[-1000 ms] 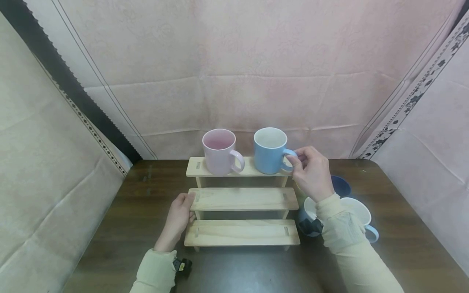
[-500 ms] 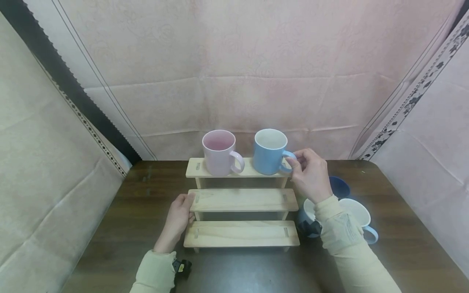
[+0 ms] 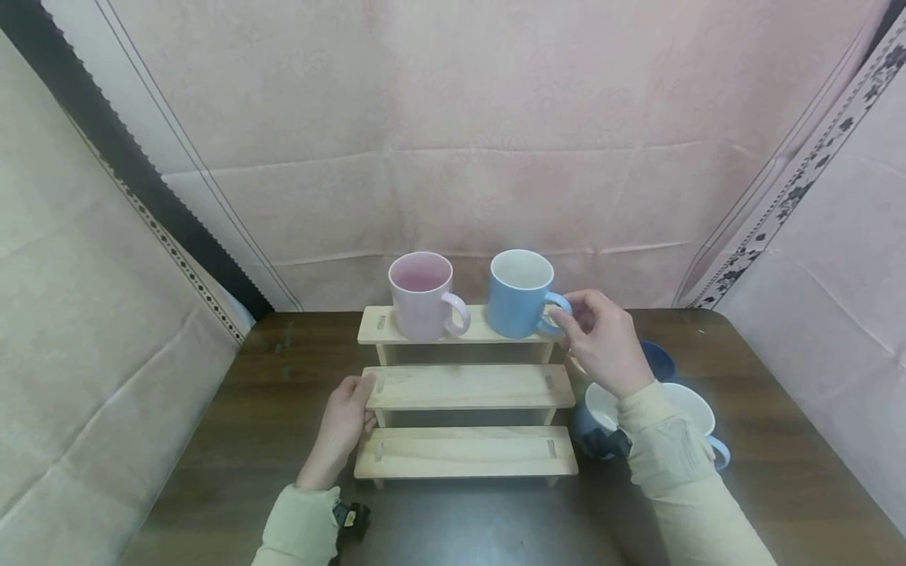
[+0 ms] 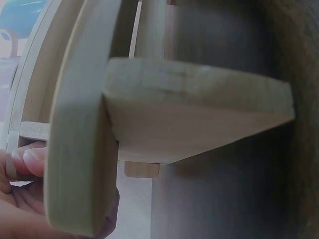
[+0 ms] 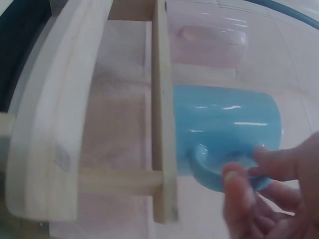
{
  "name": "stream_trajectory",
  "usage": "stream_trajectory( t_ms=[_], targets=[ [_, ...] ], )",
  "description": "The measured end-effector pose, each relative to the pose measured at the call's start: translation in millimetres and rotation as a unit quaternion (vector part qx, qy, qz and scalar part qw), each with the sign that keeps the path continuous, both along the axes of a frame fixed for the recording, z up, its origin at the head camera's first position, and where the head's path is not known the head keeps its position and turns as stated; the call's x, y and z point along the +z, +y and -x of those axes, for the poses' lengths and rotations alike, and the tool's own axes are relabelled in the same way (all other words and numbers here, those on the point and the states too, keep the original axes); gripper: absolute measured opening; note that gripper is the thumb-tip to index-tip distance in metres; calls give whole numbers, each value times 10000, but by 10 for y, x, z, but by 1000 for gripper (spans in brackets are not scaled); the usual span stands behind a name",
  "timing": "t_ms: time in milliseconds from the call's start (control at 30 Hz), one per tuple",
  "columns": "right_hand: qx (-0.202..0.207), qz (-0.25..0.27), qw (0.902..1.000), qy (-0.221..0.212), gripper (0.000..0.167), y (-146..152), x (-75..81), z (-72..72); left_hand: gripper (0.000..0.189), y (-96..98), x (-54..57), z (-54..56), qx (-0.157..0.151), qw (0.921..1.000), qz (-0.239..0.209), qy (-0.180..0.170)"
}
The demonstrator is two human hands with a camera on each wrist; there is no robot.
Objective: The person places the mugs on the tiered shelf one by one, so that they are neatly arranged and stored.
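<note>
A three-step wooden shelf rack [image 3: 470, 387] stands on the table. My left hand [image 3: 343, 415] grips the left end of its middle board, and some fingers [image 4: 34, 162] show behind the board in the left wrist view. On the top step a light blue mug [image 3: 518, 305] stands upright with its handle to the right. My right hand [image 3: 603, 339] pinches that handle, thumb and forefinger meeting around it in the right wrist view. A lilac mug [image 3: 418, 313] stands left of the blue one, handle to the right, apart from both hands.
Right of the rack, partly hidden by the right forearm, are a dark blue mug [image 3: 658, 362], a white-lined mug with a light blue handle [image 3: 720, 452] and a blue mug [image 3: 586, 424]. Pale cloth walls [image 3: 453, 196] surround the dark wooden table [image 3: 283, 472].
My right hand and forearm have shifted slightly rightward at the handle. The blue mug, the lilac mug and my left hand stay practically in place.
</note>
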State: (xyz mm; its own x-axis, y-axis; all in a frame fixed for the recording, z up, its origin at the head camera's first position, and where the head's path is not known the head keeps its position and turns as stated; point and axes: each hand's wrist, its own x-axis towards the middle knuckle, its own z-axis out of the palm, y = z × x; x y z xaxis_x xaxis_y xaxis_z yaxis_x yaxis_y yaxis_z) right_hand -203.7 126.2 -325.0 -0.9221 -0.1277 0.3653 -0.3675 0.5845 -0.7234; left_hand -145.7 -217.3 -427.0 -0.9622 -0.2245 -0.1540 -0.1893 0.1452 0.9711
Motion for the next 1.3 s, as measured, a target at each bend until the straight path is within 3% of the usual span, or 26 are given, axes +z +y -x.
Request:
stream_trajectory(
  t_ms=[100, 200, 367, 533, 867, 1300],
  targets=[
    [45, -347, 9992, -176, 38, 47, 15, -40, 35, 4, -4, 3, -8, 10000, -29, -21],
    [15, -502, 9987, -12, 43, 92, 14, -91, 35, 3, -6, 5, -4, 10000, -62, -20],
    [-194, -562, 9974, 403, 39, 151, 6, -205, 36, 1, -10, 0, -16, 10000, -70, 5],
    [-286, -888, 9954, 223, 37, 238, -34, -370, 36, 2, -16, -3, -15, 10000, -69, -29],
    [-618, -1003, 9899, 785, 29, 556, -248, -683, 36, -8, -11, 2, -15, 10000, -1, -68],
    [-1072, -898, 9876, 719, 29, 890, -582, -1021, 37, -8, 1, -5, -79, 10000, 24, -36]
  ],
)
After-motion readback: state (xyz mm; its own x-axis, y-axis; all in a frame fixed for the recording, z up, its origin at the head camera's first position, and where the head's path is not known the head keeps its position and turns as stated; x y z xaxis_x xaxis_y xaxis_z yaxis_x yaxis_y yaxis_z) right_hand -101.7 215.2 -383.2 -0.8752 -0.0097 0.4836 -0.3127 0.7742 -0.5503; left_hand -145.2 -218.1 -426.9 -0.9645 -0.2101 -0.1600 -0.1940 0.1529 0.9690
